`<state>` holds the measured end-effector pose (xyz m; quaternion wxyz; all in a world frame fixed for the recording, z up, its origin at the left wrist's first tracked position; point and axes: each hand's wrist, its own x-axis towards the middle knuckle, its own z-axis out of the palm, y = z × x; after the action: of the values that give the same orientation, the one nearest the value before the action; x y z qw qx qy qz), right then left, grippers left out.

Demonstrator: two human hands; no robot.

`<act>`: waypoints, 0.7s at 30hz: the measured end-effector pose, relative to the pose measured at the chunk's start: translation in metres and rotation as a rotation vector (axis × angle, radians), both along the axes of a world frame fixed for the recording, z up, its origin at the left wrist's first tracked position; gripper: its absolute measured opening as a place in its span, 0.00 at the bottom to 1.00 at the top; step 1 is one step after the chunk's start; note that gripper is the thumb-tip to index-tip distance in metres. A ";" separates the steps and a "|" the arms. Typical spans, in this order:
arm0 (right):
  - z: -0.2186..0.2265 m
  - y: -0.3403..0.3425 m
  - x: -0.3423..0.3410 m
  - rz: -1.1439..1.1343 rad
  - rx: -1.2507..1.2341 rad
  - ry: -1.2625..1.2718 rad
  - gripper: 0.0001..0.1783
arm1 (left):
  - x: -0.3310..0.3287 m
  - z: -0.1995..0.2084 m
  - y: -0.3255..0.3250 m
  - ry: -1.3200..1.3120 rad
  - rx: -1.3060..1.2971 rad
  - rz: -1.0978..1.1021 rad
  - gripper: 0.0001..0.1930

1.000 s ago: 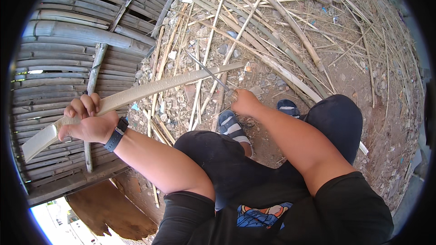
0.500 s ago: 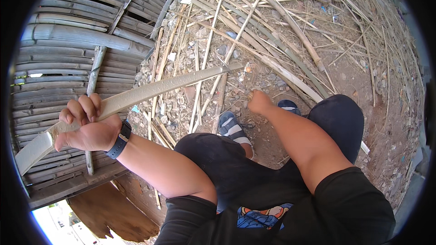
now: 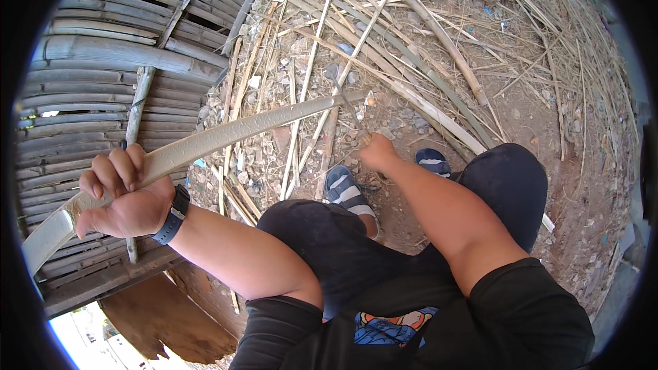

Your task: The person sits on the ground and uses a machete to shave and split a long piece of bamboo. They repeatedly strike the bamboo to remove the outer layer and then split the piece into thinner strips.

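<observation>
A long, pale split-bamboo strip (image 3: 240,130) slants from the lower left up to the middle of the view. My left hand (image 3: 127,195) is closed around it near a node, palm up, with a dark watch on the wrist. My right hand (image 3: 378,153) grips the handle of a knife (image 3: 352,111), whose thin dark blade appears nearly edge-on. That blade crosses the strip close to its far end and looks to be touching it. Most of the handle is hidden inside my right fist.
A slatted bamboo wall (image 3: 96,103) rises at the left. Cut strips (image 3: 308,89) and a long pole (image 3: 439,34) lie across stony ground, with dry shavings (image 3: 534,48) at the right. My sandalled foot (image 3: 346,188) stands below the strip. A brown sheet (image 3: 164,315) hangs at lower left.
My right hand has shifted a little to the left with the knife, and more of the blade shows across the strip. My left hand keeps its grip, and the strip has barely moved.
</observation>
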<state>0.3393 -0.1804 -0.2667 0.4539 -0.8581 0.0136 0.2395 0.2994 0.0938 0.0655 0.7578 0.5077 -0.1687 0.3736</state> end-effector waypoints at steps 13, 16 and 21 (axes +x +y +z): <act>0.109 0.018 0.025 0.321 0.256 -0.084 0.23 | -0.004 -0.003 0.009 -0.053 -0.002 -0.218 0.32; 0.090 0.005 0.032 0.279 0.159 0.050 0.25 | -0.002 -0.005 0.011 -0.042 -0.001 -0.211 0.32; 0.140 0.013 0.032 0.465 0.295 -0.070 0.31 | -0.004 -0.001 0.009 -0.058 0.016 -0.169 0.32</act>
<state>0.3708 -0.1675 -0.1268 0.5071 -0.7706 -0.2345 0.3066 0.2954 0.1028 0.0647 0.7773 0.4867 -0.2356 0.3215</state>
